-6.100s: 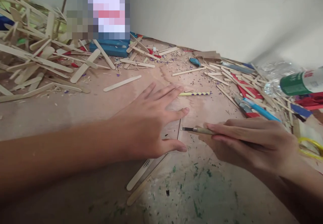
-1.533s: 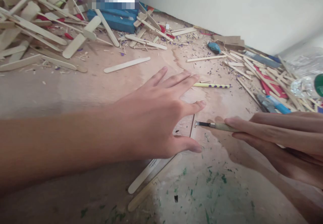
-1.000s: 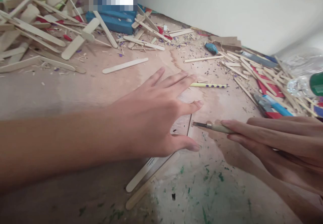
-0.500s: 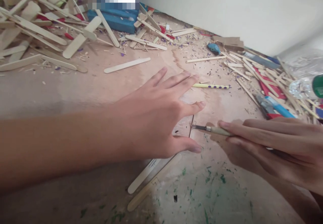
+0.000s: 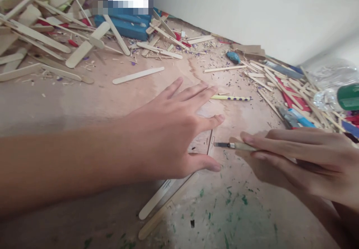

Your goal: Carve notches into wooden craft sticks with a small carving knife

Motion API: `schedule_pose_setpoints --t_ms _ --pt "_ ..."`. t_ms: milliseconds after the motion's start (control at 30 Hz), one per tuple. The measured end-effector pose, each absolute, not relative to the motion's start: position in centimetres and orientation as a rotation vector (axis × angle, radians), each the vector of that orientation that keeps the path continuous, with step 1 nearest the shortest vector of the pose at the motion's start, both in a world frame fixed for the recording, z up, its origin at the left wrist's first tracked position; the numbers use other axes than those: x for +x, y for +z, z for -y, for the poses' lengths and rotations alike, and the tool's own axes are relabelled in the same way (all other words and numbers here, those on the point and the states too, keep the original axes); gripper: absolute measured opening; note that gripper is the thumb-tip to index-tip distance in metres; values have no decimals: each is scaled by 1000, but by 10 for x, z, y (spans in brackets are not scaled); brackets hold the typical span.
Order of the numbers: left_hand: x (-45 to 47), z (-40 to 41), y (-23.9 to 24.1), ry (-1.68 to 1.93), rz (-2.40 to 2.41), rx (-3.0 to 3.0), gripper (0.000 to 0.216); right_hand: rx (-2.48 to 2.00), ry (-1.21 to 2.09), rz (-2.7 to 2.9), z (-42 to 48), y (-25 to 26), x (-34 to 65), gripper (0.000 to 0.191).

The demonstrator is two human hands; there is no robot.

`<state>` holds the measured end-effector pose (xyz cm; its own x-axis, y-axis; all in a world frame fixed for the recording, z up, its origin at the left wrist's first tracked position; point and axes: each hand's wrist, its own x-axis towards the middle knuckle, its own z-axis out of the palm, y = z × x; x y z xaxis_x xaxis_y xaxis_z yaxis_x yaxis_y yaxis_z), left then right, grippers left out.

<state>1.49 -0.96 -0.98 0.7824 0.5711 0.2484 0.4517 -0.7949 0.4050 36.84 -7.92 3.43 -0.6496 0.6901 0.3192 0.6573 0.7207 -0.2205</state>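
Observation:
My left hand (image 5: 179, 129) lies flat on the wooden table (image 5: 241, 219) with its fingers spread. Between its thumb and index finger shows a thin pale wooden piece (image 5: 212, 140) with a dark edge line and a small drawn rectangle. In my right hand (image 5: 303, 163) is a carving knife (image 5: 243, 146) with a pale handle and a metal collar, gripped like a pen. Its blade tip is just right of the rectangle; whether it touches the wood I cannot tell. Two craft sticks (image 5: 153, 204) (image 5: 157, 219) lie below my left hand, and a yellow dotted pencil (image 5: 232, 98) lies beyond its fingertips.
Many loose craft sticks (image 5: 47, 39) pile up at the back left beside a blue block (image 5: 123, 26). A single stick (image 5: 137, 75) lies nearer. Cut strips, a blue pen (image 5: 301, 118) and a clear bottle with a green cap (image 5: 347, 96) crowd the right. Shavings litter the back.
The knife tip has drawn back slightly from the drawn rectangle, which now shows more fully. My left hand keeps its place. The whole view has shifted a little.

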Motion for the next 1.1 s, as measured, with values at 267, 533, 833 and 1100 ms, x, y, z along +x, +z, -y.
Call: schedule_pose_setpoints --t_ms 267,533,833,1100 --pt "14 9 -11 518 -773 2657 88 -1082 280 2624 77 47 352 79" --pt "14 8 -10 506 -773 2667 87 -1017 242 2610 77 37 351 35" --pt "14 8 -5 519 -749 2699 95 -1007 343 2570 74 45 354 29" --pt "9 10 2 659 -687 2721 51 -1031 244 2469 74 45 351 23"
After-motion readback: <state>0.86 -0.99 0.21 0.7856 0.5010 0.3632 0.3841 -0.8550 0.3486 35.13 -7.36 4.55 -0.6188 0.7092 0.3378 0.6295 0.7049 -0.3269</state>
